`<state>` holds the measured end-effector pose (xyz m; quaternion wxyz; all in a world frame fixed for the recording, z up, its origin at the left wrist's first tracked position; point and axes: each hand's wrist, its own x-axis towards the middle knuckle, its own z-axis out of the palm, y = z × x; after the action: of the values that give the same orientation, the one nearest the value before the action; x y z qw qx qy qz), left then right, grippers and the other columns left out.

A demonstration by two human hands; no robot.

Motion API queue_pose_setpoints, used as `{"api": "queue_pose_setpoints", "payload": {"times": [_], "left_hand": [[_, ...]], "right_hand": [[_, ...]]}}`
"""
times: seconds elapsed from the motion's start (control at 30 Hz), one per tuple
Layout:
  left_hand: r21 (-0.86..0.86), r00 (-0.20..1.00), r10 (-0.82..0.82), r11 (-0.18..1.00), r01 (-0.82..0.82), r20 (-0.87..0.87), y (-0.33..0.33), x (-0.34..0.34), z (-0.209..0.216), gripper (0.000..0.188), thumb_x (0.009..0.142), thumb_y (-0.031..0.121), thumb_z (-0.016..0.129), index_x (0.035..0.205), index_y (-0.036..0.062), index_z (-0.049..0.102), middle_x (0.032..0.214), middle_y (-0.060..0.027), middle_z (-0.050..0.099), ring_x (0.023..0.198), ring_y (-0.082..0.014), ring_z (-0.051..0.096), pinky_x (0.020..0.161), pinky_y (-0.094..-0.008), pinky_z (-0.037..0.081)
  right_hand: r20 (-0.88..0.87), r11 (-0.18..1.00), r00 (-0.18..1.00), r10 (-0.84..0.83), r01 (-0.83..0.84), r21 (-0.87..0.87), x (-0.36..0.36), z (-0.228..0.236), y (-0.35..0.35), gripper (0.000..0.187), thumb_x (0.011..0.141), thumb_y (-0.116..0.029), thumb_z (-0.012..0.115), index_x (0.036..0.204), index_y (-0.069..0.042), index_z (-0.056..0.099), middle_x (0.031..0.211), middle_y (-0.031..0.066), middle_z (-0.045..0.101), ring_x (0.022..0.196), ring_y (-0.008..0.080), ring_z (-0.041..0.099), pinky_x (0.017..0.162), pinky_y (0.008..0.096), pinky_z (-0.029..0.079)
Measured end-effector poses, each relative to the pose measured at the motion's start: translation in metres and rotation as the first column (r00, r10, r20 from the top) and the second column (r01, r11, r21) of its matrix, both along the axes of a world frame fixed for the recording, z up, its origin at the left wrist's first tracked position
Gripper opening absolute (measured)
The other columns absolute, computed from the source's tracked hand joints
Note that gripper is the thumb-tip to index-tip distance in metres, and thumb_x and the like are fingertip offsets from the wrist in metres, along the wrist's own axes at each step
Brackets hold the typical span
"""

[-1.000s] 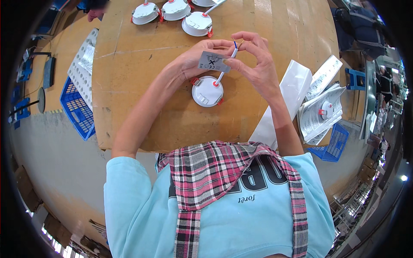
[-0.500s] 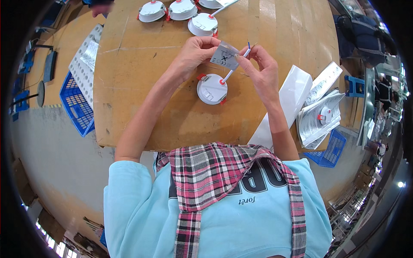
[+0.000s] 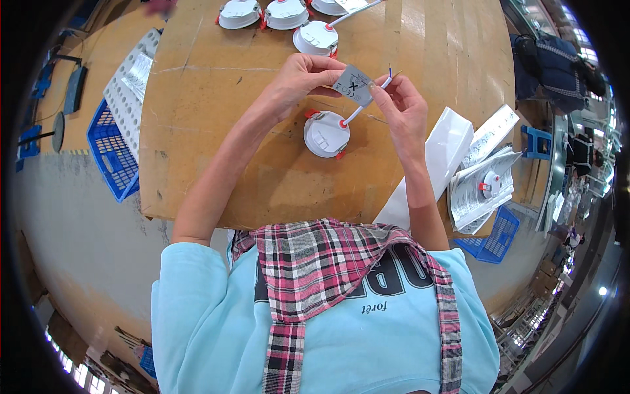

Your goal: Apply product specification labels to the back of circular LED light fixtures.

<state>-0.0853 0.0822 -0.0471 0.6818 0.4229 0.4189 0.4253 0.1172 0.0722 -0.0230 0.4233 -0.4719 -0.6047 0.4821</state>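
A round white downlight (image 3: 326, 136) with red clips lies on the table, its white cable (image 3: 356, 115) rising up and to the right. My left hand (image 3: 303, 80) pinches the left end of a silvery label (image 3: 354, 86) printed with dark symbols. Beside the cable's upper end, my right hand (image 3: 401, 105) is closed, thumb and fingers on the cable near the label's right edge. Bare wire ends stick out above those fingers. The label lies against the cable; whether it is stuck there I cannot tell.
Several more downlights (image 3: 316, 39) stand at the table's far edge. To the right lie a white strip (image 3: 441, 146) and a stack of silvery sheets (image 3: 469, 190) with a small white-and-red piece on top. Blue baskets (image 3: 113, 154) flank the wooden table (image 3: 197, 171).
The label has tilted more steeply, its right end lower, and my right hand has moved slightly with the cable. The whole scene has shifted a little as my head moved.
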Motion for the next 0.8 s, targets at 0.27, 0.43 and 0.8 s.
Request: {"api": "queue_pose_setpoints", "payload": {"times": [0.27, 0.43, 0.8], "left_hand": [[-0.003, 1.000, -0.010, 1.000, 0.010, 0.003, -0.001, -0.003, -0.001, 0.026, 0.090, 0.018, 0.062, 0.106, -0.0017, 0.066, 0.096, -0.0078, 0.068, 0.086, -0.0139, 0.066, 0.081, -0.0291, 0.056], [0.012, 0.999, -0.036, 0.999, 0.036, 0.004, -0.001, -0.002, 0.007, 0.026, 0.090, 0.017, 0.061, 0.106, -0.0017, 0.066, 0.097, -0.0081, 0.068, 0.087, -0.0136, 0.066, 0.082, -0.0297, 0.056], [-0.015, 0.999, -0.035, 0.999, 0.035, 0.016, -0.004, -0.001, 0.012, 0.028, 0.089, 0.016, 0.060, 0.108, -0.0031, 0.065, 0.099, -0.0106, 0.068, 0.088, -0.0153, 0.066, 0.083, -0.0314, 0.056]], "right_hand": [[-0.038, 0.998, 0.999, -0.014, 0.012, -0.061, -0.002, 0.002, -0.001, 0.012, 0.087, -0.012, 0.065, 0.092, -0.001, 0.060, 0.085, 0.0025, 0.063, 0.081, 0.0086, 0.059, 0.075, 0.0229, 0.047], [-0.041, 0.999, 0.999, -0.021, 0.019, -0.037, -0.001, -0.001, 0.001, 0.013, 0.087, -0.011, 0.064, 0.092, -0.001, 0.060, 0.087, 0.0032, 0.063, 0.082, 0.0090, 0.059, 0.075, 0.0234, 0.047], [-0.042, 0.999, 0.999, -0.020, 0.018, -0.047, -0.001, -0.003, 0.000, 0.012, 0.087, -0.010, 0.063, 0.091, 0.000, 0.058, 0.087, 0.0049, 0.063, 0.082, 0.0103, 0.061, 0.077, 0.0253, 0.048]]}}
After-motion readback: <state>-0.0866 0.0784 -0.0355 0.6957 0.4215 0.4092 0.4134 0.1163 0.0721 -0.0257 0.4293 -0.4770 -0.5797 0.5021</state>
